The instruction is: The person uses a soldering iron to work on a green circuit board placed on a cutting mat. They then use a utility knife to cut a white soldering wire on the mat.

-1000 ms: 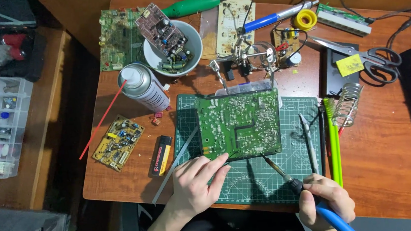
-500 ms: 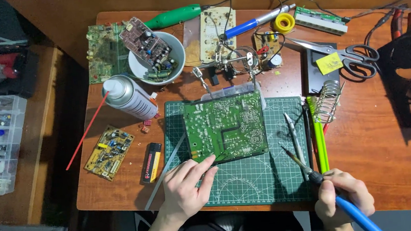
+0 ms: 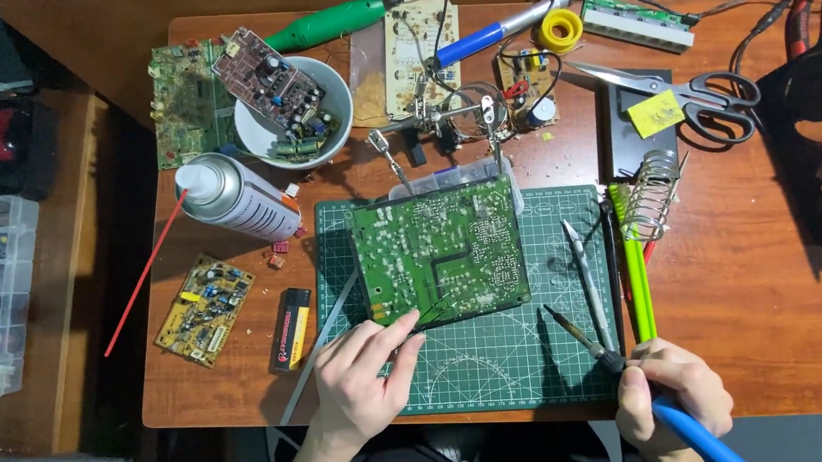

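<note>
Meanwhile, a spray can [image 3: 232,196] is lying at the left beside a yellow circuit board [image 3: 205,309] and a lighter [image 3: 291,328]. On the green cutting mat [image 3: 503,353] the left hand [image 3: 365,381] is pinching fine tweezers [image 3: 429,312] against the near edge of the green circuit board [image 3: 436,251]. Further right, the right hand [image 3: 670,399] is gripping a blue-handled soldering iron [image 3: 598,349], its tip hovering well apart from the board. No soldering contact is being made yet.
</note>
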